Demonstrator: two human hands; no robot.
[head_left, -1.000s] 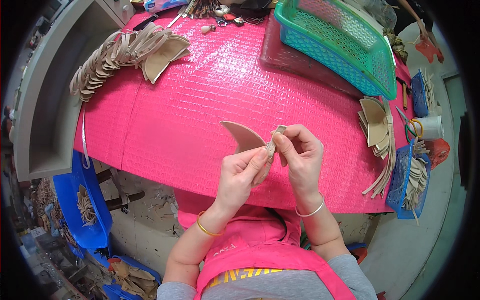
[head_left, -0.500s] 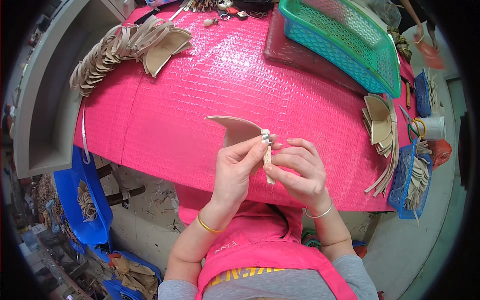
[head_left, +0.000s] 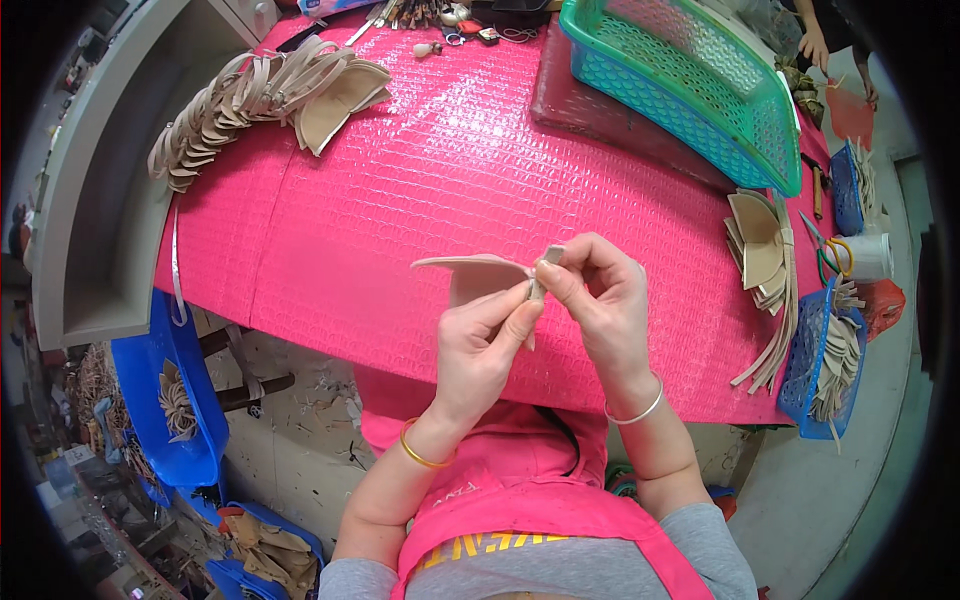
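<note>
Over the pink-covered table (head_left: 350, 270), both my hands work on one beige leather-like piece (head_left: 478, 276) with a narrow strap (head_left: 553, 254). My left hand (head_left: 475, 345) pinches the strap's lower part between thumb and fingers, close to where the flap joins it. Higher up, my right hand (head_left: 610, 300) pinches the strap near its top end. The curved flap sticks out to the left above my left hand. My fingers cover most of the join.
Similar beige strapped pieces lie in a long row (head_left: 240, 105) at far left and a stack (head_left: 757, 245) at right. A green basket (head_left: 690, 95) rests on a dark red block (head_left: 600, 125). Scissors (head_left: 822, 245) and a blue basket (head_left: 812, 365) sit right. Another person's hand (head_left: 815, 48) shows top right.
My right hand has moved up from the strap's lower end to its top, and my left fingers have slid lower on it. The metal-looking bit at the join is now covered.
</note>
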